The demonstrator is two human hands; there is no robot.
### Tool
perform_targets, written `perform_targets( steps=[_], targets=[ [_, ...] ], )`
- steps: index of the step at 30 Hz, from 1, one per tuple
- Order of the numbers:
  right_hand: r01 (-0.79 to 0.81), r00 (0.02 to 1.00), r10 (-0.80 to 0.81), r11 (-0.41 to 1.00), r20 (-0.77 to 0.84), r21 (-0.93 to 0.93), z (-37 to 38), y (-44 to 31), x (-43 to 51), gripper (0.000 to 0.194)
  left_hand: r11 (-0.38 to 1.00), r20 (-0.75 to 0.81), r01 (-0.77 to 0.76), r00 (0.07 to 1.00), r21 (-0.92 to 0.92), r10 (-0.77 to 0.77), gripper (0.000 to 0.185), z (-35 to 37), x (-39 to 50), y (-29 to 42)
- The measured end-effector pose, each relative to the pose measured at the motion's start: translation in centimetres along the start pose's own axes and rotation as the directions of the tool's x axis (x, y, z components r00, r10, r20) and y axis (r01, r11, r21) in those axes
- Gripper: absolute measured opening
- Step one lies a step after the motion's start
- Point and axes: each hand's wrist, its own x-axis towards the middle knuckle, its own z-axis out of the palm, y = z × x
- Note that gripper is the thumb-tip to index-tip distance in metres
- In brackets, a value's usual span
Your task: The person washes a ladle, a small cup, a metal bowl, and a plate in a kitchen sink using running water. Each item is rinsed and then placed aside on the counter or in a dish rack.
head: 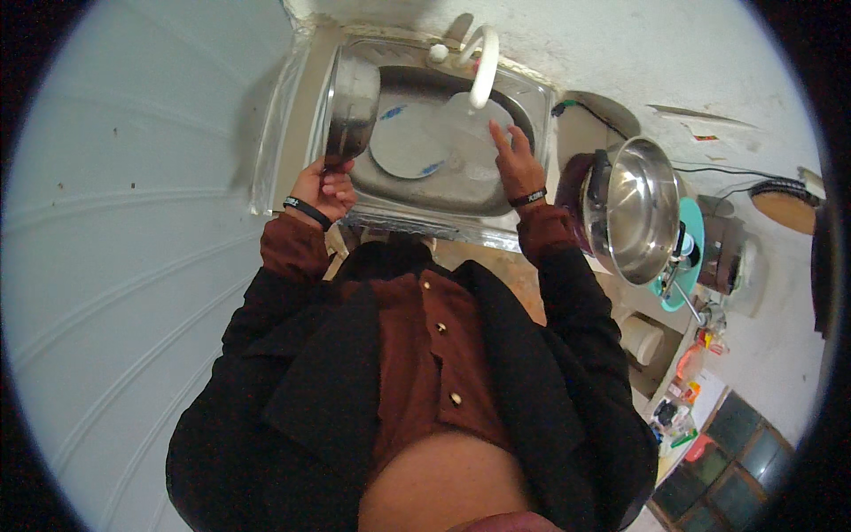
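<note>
My left hand (329, 191) grips a metal pan (352, 103) by its dark handle or lower edge, tilted on its side over the left part of a stainless steel sink (439, 199). A white plate with blue marks (407, 149) lies in the basin. My right hand (518, 161) is over the basin's right side, fingers spread and nothing held, below the white curved faucet (487, 66). Under the spout is a pale, translucent round patch, perhaps water or a dish; I cannot tell which.
A large steel bowl or pot (643, 211) stands tilted right of the sink, beside a turquoise basin (691, 246) holding utensils. A white tap knob (438, 53) sits behind the sink. Walls (133, 266) rise at the left and back. Packets and small items line the lower right counter.
</note>
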Motion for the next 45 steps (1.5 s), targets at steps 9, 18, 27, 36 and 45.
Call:
perform_targets(
  steps=[9, 18, 27, 36, 45],
  targets=[
    [0.14, 0.99, -0.14, 0.99, -0.017, -0.001, 1.2, -2.5, 2.2, 0.063, 0.998, -0.025, -0.035, 0.999, 0.048, 0.036, 0.028, 1.0, -0.4, 0.0],
    [-0.023, 0.997, 0.02, 0.999, -0.079, -0.032, 1.7, 0.0, 1.8, 0.06, 0.996, -0.029, -0.075, 0.997, 0.041, 0.076, 0.023, -0.1, -2.0, 1.1],
    [-0.153, 0.988, 0.153, 0.988, -0.035, 0.019, -0.8, 0.0, -0.8, 0.058, 0.996, -0.039, -0.081, 0.996, 0.043, 0.083, 0.024, 0.1, -1.9, 0.8],
    [-0.187, 0.974, 0.21, 0.957, -0.086, 0.222, 4.3, -2.7, 3.1, 0.038, 0.993, -0.05, -0.094, 0.994, 0.068, 0.097, 0.021, 0.9, -1.9, 0.6],
    [-0.603, 0.688, 0.418, -0.125, 0.593, 0.788, 7.9, -1.9, 5.4, 0.026, 0.986, -0.013, -0.146, 0.989, 0.083, 0.148, 0.025, 0.2, -3.1, 0.7]
  ],
)
